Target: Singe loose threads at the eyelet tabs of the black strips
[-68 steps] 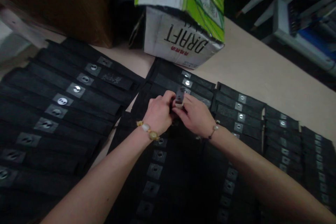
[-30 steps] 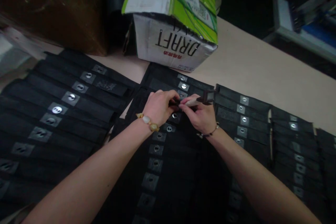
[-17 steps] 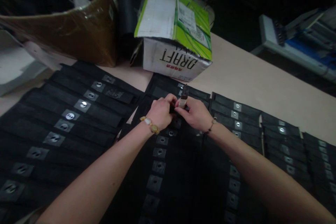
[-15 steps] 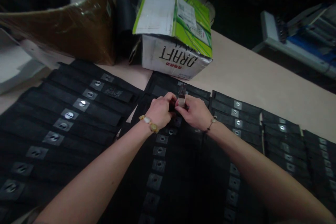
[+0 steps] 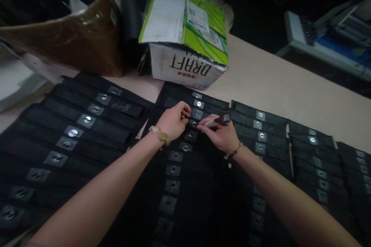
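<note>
In the head view, my right hand [image 5: 220, 133] grips a slim tool with a pale shaft and a dark, blocky upper end [image 5: 223, 118]; its exact kind is unclear. The tool's lower tip points at a round metal disc [image 5: 194, 124] on one of the black fabric pieces [image 5: 208, 102]. My left hand [image 5: 173, 121] rests on the fabric just left of that disc, fingers loosely bent and thumb apart, with nothing visible in it. Above the hands, another shiny slotted disc [image 5: 199, 104] sits on a small greyish square.
Overlapping black pieces with similar discs lie in several columns, left [image 5: 66, 144] and right [image 5: 261, 136]. Behind stands a green and white carton [image 5: 188, 65]. A brown plastic-wrapped container [image 5: 87, 46] is at the left, and blue-and-white equipment [image 5: 333, 50] at the far right.
My hands have moved apart. The tool has gone from upright to leaning right in my right hand, and discs above my hands are now uncovered. The view has shifted slightly.
</note>
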`<action>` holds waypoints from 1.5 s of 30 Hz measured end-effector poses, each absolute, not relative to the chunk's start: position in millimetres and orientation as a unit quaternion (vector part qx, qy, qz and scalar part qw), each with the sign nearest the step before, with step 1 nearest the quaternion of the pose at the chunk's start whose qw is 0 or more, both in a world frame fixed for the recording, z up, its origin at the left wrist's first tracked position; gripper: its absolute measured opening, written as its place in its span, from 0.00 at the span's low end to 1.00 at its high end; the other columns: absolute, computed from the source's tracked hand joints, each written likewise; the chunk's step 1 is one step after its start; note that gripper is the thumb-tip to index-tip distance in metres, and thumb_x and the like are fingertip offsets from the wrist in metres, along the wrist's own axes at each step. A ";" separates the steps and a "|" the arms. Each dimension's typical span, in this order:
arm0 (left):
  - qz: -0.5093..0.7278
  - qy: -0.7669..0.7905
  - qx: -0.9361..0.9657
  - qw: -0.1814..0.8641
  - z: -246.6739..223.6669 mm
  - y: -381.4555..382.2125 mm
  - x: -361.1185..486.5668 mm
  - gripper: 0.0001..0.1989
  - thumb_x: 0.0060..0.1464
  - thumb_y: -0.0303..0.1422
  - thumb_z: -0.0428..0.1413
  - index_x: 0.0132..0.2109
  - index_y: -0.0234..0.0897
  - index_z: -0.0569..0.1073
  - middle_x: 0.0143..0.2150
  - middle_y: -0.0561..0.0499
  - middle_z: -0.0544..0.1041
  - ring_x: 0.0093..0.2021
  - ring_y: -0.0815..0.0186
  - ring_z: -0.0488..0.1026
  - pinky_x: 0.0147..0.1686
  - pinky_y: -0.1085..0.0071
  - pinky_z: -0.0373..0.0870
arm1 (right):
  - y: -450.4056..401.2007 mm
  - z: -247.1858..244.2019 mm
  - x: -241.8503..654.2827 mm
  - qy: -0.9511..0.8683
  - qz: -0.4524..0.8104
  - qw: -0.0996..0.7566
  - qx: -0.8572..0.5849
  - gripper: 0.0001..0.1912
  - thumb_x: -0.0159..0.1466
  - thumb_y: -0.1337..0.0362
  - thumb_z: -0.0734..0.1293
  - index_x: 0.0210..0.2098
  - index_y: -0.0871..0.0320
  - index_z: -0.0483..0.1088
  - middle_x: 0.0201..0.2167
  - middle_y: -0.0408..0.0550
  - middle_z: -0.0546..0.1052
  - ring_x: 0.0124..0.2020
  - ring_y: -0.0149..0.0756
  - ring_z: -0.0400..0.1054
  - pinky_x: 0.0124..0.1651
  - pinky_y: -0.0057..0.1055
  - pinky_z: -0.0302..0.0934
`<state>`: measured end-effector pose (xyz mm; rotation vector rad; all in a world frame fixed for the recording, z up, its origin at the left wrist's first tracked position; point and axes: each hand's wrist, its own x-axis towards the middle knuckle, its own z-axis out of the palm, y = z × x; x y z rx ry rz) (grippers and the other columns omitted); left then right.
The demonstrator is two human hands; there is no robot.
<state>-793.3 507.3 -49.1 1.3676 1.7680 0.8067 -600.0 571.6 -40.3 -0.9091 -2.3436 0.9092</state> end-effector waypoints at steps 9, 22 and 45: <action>0.230 0.658 0.685 0.212 -56.4 542.3 -789.5 0.08 0.59 0.33 0.59 0.43 0.45 0.82 0.44 0.52 0.81 0.47 0.60 0.74 0.50 0.64 0.68 | 615.8 -61.9 -601.2 -0.778 0.434 0.308 -0.334 0.08 0.60 0.58 0.73 0.32 0.56 0.77 0.32 0.45 0.81 0.32 0.35 0.74 0.37 0.34 0.69; 0.260 0.680 0.640 0.246 -60.5 544.2 -792.1 0.11 0.55 0.33 0.62 0.46 0.41 0.77 0.42 0.51 0.81 0.44 0.61 0.75 0.47 0.64 0.69 | 608.9 -55.4 -622.6 -0.853 0.301 0.241 -0.352 0.04 0.61 0.63 0.69 0.31 0.56 0.76 0.33 0.46 0.79 0.35 0.39 0.73 0.43 0.37 0.65; 0.310 0.680 0.587 0.310 -54.2 546.2 -795.9 0.16 0.51 0.20 0.56 0.45 0.41 0.71 0.39 0.54 0.80 0.40 0.65 0.76 0.41 0.69 0.71 | 602.8 -46.7 -614.4 -0.852 0.301 0.274 -0.330 0.06 0.61 0.61 0.70 0.30 0.56 0.77 0.32 0.46 0.80 0.35 0.38 0.75 0.42 0.36 0.68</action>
